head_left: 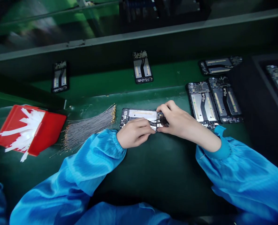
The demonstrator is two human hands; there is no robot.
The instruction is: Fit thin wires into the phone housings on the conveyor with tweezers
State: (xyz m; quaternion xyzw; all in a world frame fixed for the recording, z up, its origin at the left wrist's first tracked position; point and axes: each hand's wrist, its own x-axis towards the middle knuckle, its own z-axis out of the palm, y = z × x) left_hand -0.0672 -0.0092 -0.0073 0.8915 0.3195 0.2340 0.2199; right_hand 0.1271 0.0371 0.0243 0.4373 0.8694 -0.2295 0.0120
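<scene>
An opened phone lies sideways on the green bench, its silver inside and circuit board facing up. My right hand grips its right end, forefinger at the far edge and thumb at the near edge. Over the near long edge lies my left hand, its fingers drawn together against the phone near the board; whatever they pinch is hidden. A dark strip shows under the right fingers. Left of the phone, a bundle of thin grey cables with gold-coloured ends lies beside my left sleeve.
A red bin with white tape strips stands at the left. Two opened phones lie side by side at the right, another phone behind them. Farther back are a middle phone and a left phone, before a ledge.
</scene>
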